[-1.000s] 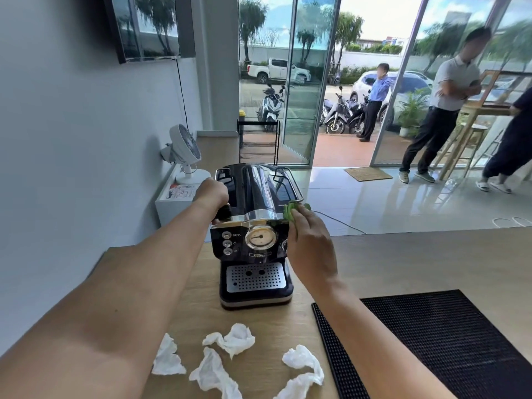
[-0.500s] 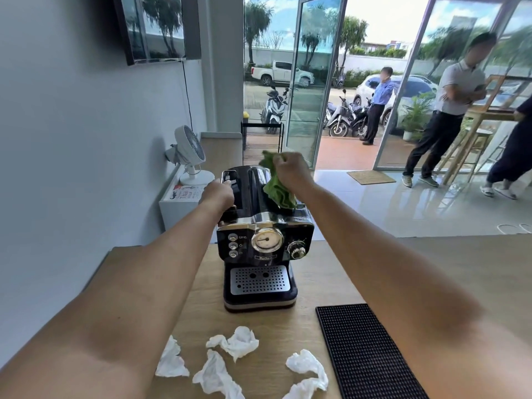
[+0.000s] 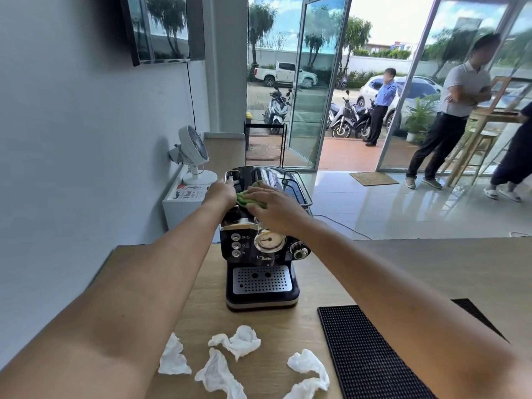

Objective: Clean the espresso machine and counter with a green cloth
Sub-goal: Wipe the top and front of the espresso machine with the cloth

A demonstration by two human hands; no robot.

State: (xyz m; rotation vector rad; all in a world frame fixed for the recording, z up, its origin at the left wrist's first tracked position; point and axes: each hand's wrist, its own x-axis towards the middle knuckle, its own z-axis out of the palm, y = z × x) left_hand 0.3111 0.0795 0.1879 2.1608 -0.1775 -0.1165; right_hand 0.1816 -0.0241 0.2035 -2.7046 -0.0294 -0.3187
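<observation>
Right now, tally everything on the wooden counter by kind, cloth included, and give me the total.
Espresso machine: 1
Green cloth, on the machine's top under the right hand: 1
Crumpled white tissues: 4
Black bar mat: 1
Total: 7

Both bare arms are reaching in from the lower corners toward the frame's centre. The left hand is showing its back, its fingertips hidden. The right hand is lying palm down, fingers straight and spread.
</observation>
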